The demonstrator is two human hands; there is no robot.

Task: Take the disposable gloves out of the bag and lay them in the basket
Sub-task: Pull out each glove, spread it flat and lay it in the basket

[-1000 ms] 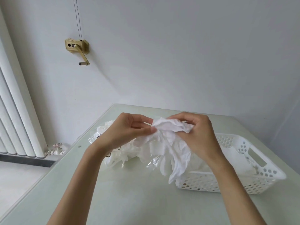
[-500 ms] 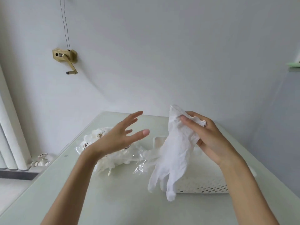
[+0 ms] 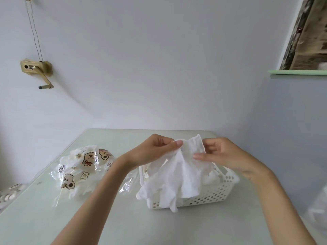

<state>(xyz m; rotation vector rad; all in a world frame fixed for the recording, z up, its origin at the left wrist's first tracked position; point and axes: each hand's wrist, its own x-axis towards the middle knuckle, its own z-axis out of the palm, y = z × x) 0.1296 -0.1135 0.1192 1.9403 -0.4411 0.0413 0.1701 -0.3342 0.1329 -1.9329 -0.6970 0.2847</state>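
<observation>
Since half a second ago our left hand (image 3: 152, 151) has come back to the glove (image 3: 182, 172), which now hangs over the basket (image 3: 219, 193). Both hands hold its crumpled cuff: left thumb and forefinger pinch one edge, right hand (image 3: 223, 156) pinches the other with its fingers fairly straight. Thin white film, wrinkled, limp fingers drooping over the perforated white plastic rim. Clear bag (image 3: 85, 170), bear-printed, lies left on the pale green surface (image 3: 53, 218).

bag (image 3: 85, 169) left on table (image 3: 109, 225) | basket (image 3: 214, 193) right of it (gloves (image 3: 184, 174) above)
</observation>
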